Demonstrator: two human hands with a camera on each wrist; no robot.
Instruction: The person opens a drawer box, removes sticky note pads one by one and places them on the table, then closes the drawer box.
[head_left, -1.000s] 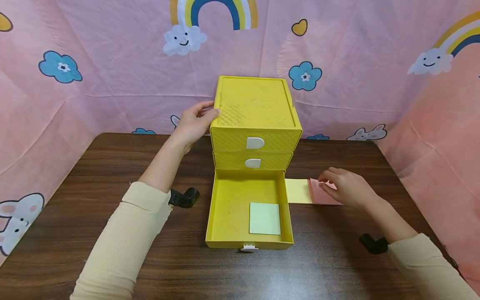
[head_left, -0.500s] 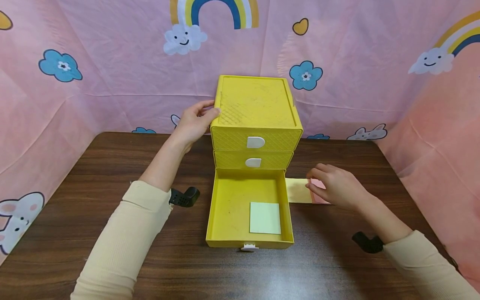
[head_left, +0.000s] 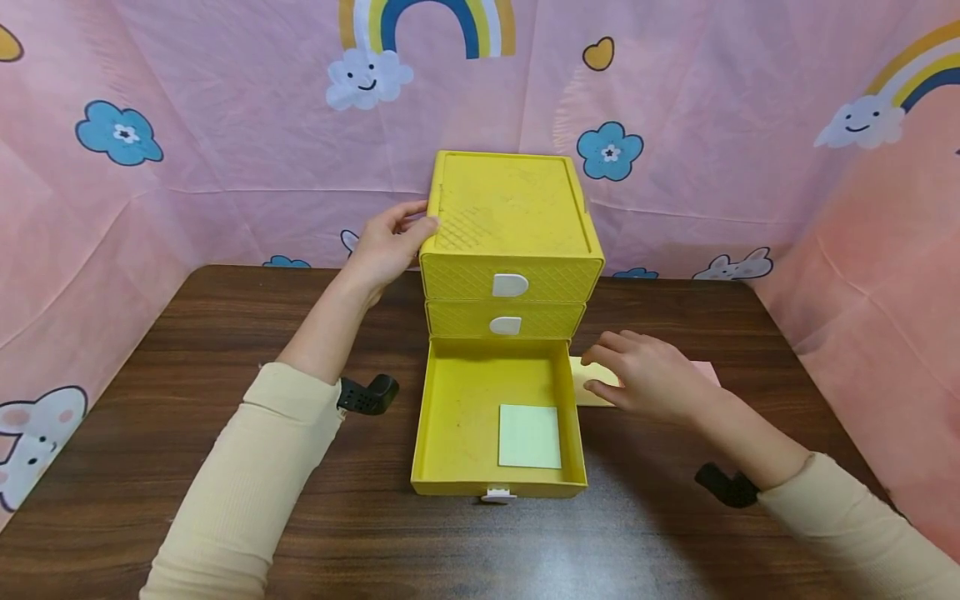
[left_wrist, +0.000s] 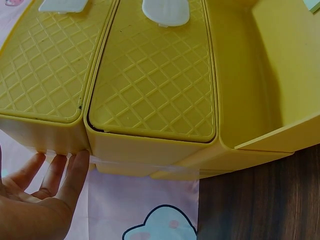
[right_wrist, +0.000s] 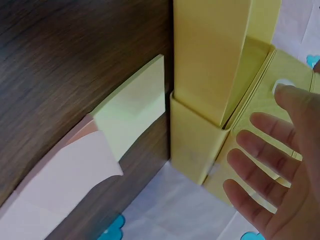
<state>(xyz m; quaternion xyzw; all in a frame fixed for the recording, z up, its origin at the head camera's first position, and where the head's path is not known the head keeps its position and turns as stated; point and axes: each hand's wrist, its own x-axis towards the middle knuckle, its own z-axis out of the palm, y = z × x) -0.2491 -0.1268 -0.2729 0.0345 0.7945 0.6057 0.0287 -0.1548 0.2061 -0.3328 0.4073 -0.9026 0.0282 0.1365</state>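
A yellow drawer unit (head_left: 510,208) stands at the table's back middle, its bottom drawer (head_left: 461,417) pulled out and the two upper drawers closed. Inside the bottom drawer lies a pale green sticky note pad (head_left: 529,437). My left hand (head_left: 386,250) rests against the unit's upper left side; its fingertips touch the wall in the left wrist view. My right hand (head_left: 648,379) is held over the sticky notes right of the drawer, fingers apart and holding nothing. Beneath it lie a yellow note pad (right_wrist: 135,107) and a pink note pad (right_wrist: 65,175), whose top sheet has a lifted corner.
The dark wooden table (head_left: 300,517) extends on both sides of the drawer unit. A pink patterned cloth (head_left: 262,125) hangs behind the table and along its sides. The open drawer's white handle (head_left: 498,497) sticks out towards the front.
My right hand has moved left, from over the pink note pad to over the yellow one near the drawer. The left hand and the drawer unit have stayed put.
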